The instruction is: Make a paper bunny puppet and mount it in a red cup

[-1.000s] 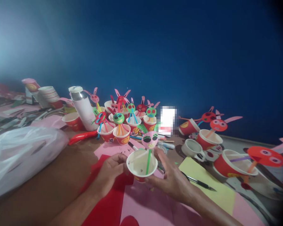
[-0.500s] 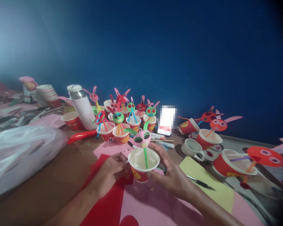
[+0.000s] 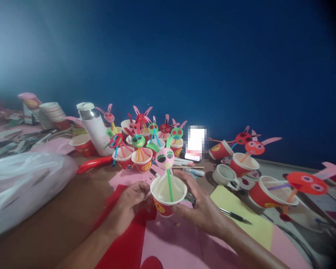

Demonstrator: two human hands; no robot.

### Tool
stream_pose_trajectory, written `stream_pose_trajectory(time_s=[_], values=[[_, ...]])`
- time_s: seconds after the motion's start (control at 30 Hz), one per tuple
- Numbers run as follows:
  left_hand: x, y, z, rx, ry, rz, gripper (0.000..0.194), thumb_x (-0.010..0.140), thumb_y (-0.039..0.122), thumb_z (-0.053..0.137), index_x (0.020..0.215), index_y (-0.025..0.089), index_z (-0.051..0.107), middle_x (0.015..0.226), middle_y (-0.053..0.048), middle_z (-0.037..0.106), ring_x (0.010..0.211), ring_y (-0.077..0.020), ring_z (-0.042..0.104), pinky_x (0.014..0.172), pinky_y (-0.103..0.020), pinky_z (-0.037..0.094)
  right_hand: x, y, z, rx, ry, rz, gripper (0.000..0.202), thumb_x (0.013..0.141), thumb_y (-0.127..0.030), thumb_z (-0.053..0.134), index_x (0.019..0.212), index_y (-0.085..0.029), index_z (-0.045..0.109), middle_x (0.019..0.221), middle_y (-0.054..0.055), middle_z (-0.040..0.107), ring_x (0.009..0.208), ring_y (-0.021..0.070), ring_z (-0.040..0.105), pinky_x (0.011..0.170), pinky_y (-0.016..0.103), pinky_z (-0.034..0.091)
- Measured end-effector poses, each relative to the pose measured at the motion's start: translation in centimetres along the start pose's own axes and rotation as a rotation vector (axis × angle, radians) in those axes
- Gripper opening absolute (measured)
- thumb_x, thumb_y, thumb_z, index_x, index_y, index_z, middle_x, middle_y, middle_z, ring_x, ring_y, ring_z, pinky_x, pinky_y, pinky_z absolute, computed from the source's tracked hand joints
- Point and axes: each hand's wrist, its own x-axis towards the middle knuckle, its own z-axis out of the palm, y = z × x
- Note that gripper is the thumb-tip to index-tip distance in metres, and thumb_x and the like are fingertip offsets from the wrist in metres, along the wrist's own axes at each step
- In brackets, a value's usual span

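Observation:
A red and white paper cup (image 3: 168, 210) stays upright between my hands. Inside it rises a green straw (image 3: 170, 186), topped by a pink paper face (image 3: 165, 159) with dark eyes and green ears. My right hand (image 3: 197, 201) is closed round the cup's right side, thumb at the front. Close to the left side, my left hand (image 3: 133, 198) has its fingers pinched together by the rim. A small pale bit shows at those fingertips; what it is I cannot make out. Pink paper (image 3: 168, 243) and red paper (image 3: 128, 239) lie underneath.
Behind stand several cups with paper faces, such as a green face (image 3: 138, 141). A white thermos (image 3: 95, 132) and a plastic bag (image 3: 30, 186) are on the left. To the right are a mug (image 3: 225, 175), yellow paper (image 3: 254, 231), a pen (image 3: 235, 216) and a tipped cup (image 3: 261, 194). A lit phone (image 3: 196, 140) leans behind.
The pink face has come from a backward-leaning tilt to facing me more squarely, slightly higher above the cup. My left fingers have curled in a little more. The whole view has shifted slightly.

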Motion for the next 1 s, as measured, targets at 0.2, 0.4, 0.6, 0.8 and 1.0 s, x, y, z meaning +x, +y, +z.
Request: stream_pose_trajectory(time_s=[0.2, 0.4, 0.6, 0.8, 1.0], values=[[0.0, 0.3, -0.1, 0.043, 0.055, 0.057, 0.012, 0.077, 0.023, 0.059, 0.087, 0.016, 0.061, 0.082, -0.003, 0.059, 0.070, -0.0133, 0.052, 0.063, -0.023, 0.043, 0.0, -0.2, 0.0, -0.013, 0.016, 0.018, 0.069, 0.075, -0.028, 0.066, 0.133, -0.032, 0.029, 0.139, 0.003, 0.040, 0.125, 0.0232, 0.040, 0.097, 0.036, 0.042], [-0.1, 0.6, -0.6, 0.261, 0.110, 0.237, 0.020, 0.079, 0.029, 0.058, 0.095, 0.017, 0.061, 0.093, -0.006, 0.060, 0.084, -0.0170, 0.053, 0.071, -0.024, 0.043, -0.2, -0.2, 0.0, -0.061, 0.029, -0.056, 0.071, 0.075, -0.025, 0.065, 0.135, -0.027, 0.027, 0.141, 0.007, 0.037, 0.128, 0.0236, 0.037, 0.100, 0.035, 0.040], [-1.2, 3.3, 0.2, 0.591, 0.204, 0.333, 0.022, 0.083, 0.032, 0.055, 0.099, 0.019, 0.061, 0.106, -0.008, 0.057, 0.091, -0.0211, 0.056, 0.078, -0.029, 0.045, -0.8, 0.2, 0.2, -0.197, 0.005, -0.195, 0.076, 0.075, -0.027, 0.064, 0.137, -0.027, 0.020, 0.142, 0.009, 0.037, 0.128, 0.0234, 0.037, 0.102, 0.036, 0.038], [-0.5, 5.9, 2.7, 0.884, 0.127, 0.283, 0.023, 0.076, 0.032, 0.062, 0.098, 0.024, 0.062, 0.106, -0.005, 0.059, 0.098, -0.0220, 0.056, 0.084, -0.031, 0.045, -1.2, 0.3, 0.5, -0.231, -0.003, -0.188, 0.079, 0.075, -0.030, 0.064, 0.138, -0.029, 0.017, 0.142, 0.008, 0.037, 0.127, 0.0248, 0.039, 0.100, 0.038, 0.040], [1.1, 5.4, 3.7, 0.839, 0.074, 0.206, 0.028, 0.076, 0.032, 0.063, 0.103, 0.023, 0.062, 0.100, -0.004, 0.063, 0.093, -0.0212, 0.057, 0.084, -0.032, 0.046, -1.1, 0.3, 0.5, -0.173, -0.016, -0.177, 0.080, 0.074, -0.031, 0.066, 0.138, -0.030, 0.018, 0.141, 0.007, 0.038, 0.126, 0.0235, 0.040, 0.100, 0.036, 0.040]])
